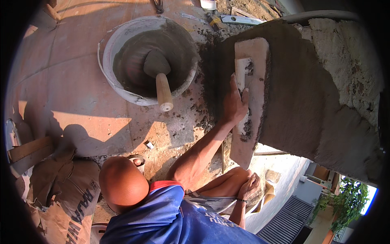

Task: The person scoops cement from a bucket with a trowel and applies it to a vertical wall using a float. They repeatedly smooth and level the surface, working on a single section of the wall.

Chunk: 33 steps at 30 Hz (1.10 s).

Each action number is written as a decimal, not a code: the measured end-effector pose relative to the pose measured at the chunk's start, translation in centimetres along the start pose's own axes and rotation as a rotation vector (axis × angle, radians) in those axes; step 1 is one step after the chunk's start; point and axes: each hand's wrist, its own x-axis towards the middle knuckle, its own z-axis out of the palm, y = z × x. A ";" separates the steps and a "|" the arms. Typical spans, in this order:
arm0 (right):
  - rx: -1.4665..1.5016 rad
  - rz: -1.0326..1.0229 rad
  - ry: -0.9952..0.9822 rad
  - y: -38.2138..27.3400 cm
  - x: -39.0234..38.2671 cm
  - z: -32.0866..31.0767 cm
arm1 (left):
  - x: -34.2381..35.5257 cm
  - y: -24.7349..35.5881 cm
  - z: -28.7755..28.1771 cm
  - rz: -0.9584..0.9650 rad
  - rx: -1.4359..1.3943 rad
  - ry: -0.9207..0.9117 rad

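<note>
Neither of my hands is in view. Below me crouches a person in a blue shirt, seen from above. One of their hands grips the handle of a long wooden float, pressed flat against the wet grey plaster of a low wall. Their other hand, with a band at the wrist, rests on a bent knee. Mortar smears the float's handle and face.
A white bucket of grey mortar stands on the reddish floor, a wooden-handled trowel stuck in it. Paper cement sacks lie lower left. A spirit level lies at the top. Beyond the wall is a drop, with plants below.
</note>
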 end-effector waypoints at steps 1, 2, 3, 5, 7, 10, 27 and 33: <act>0.026 0.016 -0.011 -0.2 0.1 0.2 | 1.0 -0.2 -0.8 -0.021 -0.010 0.004; 0.010 0.013 -0.016 -0.5 -0.2 0.2 | 1.9 -0.3 -1.6 -0.040 -0.020 0.010; -0.007 0.009 -0.008 -0.7 -0.3 0.1 | 2.7 0.0 -1.9 -0.095 -0.010 -0.006; 0.011 0.016 -0.015 -0.5 -0.2 -0.1 | 3.5 0.0 -2.2 -0.153 -0.004 -0.033; 0.026 -0.029 0.021 -0.1 -0.7 -0.1 | 2.6 -0.3 -2.3 -0.146 -0.016 -0.029; 0.016 -0.033 0.039 1.0 -0.5 -0.2 | -1.1 -0.7 -0.1 -0.067 -0.038 0.003; -0.190 0.004 0.015 -0.2 -1.4 -1.8 | -4.0 -0.2 -0.4 -0.155 -0.099 -0.048; -0.182 0.017 0.004 0.2 -1.0 -1.4 | 1.2 -4.1 -1.8 -0.113 -0.135 0.053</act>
